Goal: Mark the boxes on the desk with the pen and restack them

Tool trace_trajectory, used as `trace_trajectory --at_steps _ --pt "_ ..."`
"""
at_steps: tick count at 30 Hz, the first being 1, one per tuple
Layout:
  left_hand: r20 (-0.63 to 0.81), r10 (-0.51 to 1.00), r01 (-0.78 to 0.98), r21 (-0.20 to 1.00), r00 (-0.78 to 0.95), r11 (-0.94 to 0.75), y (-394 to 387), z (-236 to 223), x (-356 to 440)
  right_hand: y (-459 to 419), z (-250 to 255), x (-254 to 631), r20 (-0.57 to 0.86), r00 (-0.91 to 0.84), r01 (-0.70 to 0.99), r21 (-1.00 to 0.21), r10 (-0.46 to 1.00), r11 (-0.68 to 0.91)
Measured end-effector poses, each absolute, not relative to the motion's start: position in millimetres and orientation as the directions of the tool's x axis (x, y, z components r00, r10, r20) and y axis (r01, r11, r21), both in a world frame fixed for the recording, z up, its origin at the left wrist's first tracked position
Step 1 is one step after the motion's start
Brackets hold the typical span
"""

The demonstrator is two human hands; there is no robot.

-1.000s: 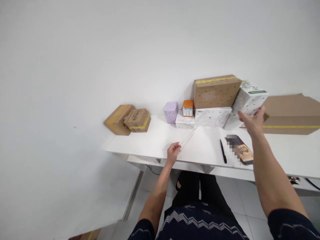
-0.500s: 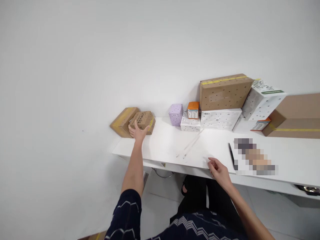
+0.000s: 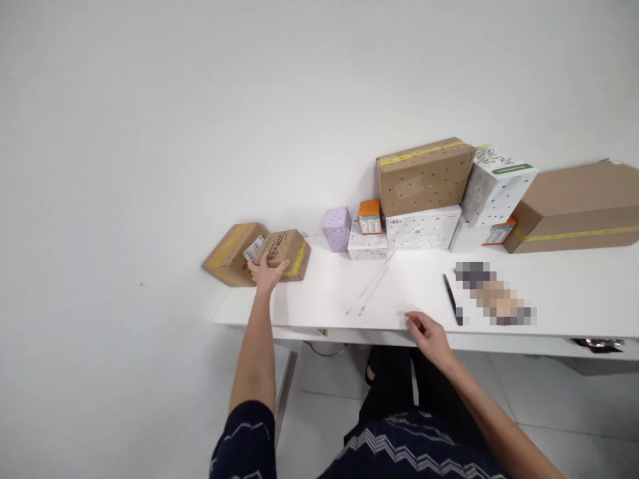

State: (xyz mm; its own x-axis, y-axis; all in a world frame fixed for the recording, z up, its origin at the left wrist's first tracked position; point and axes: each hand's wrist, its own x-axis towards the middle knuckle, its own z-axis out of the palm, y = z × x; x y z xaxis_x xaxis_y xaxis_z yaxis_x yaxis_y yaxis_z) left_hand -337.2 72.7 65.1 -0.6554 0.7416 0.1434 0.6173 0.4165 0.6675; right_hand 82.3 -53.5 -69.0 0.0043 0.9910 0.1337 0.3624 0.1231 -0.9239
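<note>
- A plain pale wall [image 3: 319, 80] rises behind a long white table [image 3: 309, 296] with a row of boxes along its back.
- At the left end, the left hand [image 3: 267, 274] is clamped on a small cardboard box [image 3: 288, 247], thumb on the near side and fingers toward the left; I cannot tell whether the box is raised off the table.
- This box carries dark print and yellow tape, and sits just beside a larger cardboard box [image 3: 228, 247], whose white label [image 3: 253, 247] shows between them.
- The right hand [image 3: 431, 340] is at the table's front edge, its fingers loosely curled and a gap showing between them; whether it rests on the edge I cannot tell.
- Near it lie a black pen [image 3: 450, 296] and a pixelated item [image 3: 494, 294].
- Near the middle stand a lilac box [image 3: 337, 229] and an orange-topped box [image 3: 370, 218], the latter on a low white box [image 3: 367, 249].
- To their right, a spotted brown box [image 3: 428, 183] stands on a wide white box [image 3: 423, 229].
- Beside that, a white box with green print [image 3: 499, 189] is stacked above another white box [image 3: 466, 237], near a long brown carton [image 3: 579, 203].
</note>
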Motion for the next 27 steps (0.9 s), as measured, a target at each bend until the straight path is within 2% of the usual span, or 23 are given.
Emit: trace_trajectory --at_steps 3,5,8,11,13,15,17,19,23,27 --pt "0.08 0.78 0.38 0.901 -0.621 0.211 47.6 58.9 -316.1 -52.0 -69.8 84.3 0.098 -0.003 0.308 -0.947 0.995 0.094" --pt "0.004 0.819 0.229 0.961 -0.573 0.155 29.1 52.7 -300.5 -51.5 -65.5 85.0 0.033 -0.023 0.237 -0.971 0.999 0.038" --pt "-0.152 0.89 0.083 0.975 -0.43 0.207 4.8 42.6 -270.0 -52.0 -51.2 83.8 -0.045 -0.052 0.132 -0.991 0.998 -0.038" --pt "-0.339 0.934 -0.127 0.937 -0.111 0.325 -5.6 33.8 -231.6 -54.9 -32.9 81.9 0.05 -0.067 0.121 -0.991 0.996 0.058" --pt "-0.405 0.913 -0.133 0.903 0.048 0.408 -2.2 29.5 -205.7 -57.8 -22.6 82.4 0.155 -0.078 0.181 -0.969 0.985 0.167" --pt "-0.451 0.886 -0.059 0.886 0.109 0.459 7.5 26.7 -182.3 -60.9 -15.2 85.6 0.221 -0.054 0.275 -0.934 0.974 0.227" --pt "-0.435 0.896 0.009 0.9 0.089 0.436 19.1 25.0 -162.3 -63.6 -10.6 91.2 0.251 0.0 0.373 -0.898 0.968 0.233" --pt "-0.322 0.946 -0.001 0.947 0.033 0.322 27.9 23.1 -145.8 -65.3 -8.0 97.5 0.258 0.037 0.455 -0.864 0.965 0.214" --pt "-0.069 0.996 -0.234 0.971 -0.055 0.055 24.5 8.3 -125.1 -66.6 -10.5 105.6 0.227 0.006 0.551 -0.814 0.974 0.186" --pt "-0.044 0.995 -0.441 0.898 -0.086 0.002 -0.9 -24.2 -122.1 -66.7 -23.8 104.6 0.196 -0.053 0.639 -0.747 0.979 0.184"
